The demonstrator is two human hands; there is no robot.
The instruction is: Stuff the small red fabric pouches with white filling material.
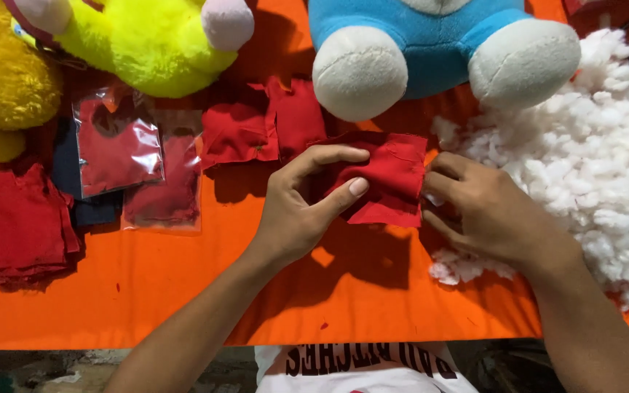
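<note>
Head view, looking down on a desk [147,306] draped in smooth orange cloth. Count: two bare hands, one red fabric pouch in hand, three plush toys along the far edge, two clear plastic sleeves, one stack of red squares, two loose red scraps, one heap of stuffing. The red pouch [391,182] lies flat at mid-desk, a soft woven square with a frayed edge, directly between the hands. Left hand [296,211] rests on its left side, thumb pressed across the lower edge, forefinger stretched over the upper edge, so the fingers pinch it loosely. Right hand [493,211] meets the pouch's right edge, fingers curled shut against the opening; whether they hold a tuft there, cannot tell. White stuffing [606,145], fluffy and clumped, lies right, under and beside that hand. Blue plush toy [431,51] with two rounded cream feet sits just beyond the pouch; neon yellow plush [147,47] and shaggy golden plush [1,80] at far left. Plastic sleeves [118,145] glossy, holding red cloth. Red scraps [263,127] between. Stack of red squares [20,225] at left edge
</note>
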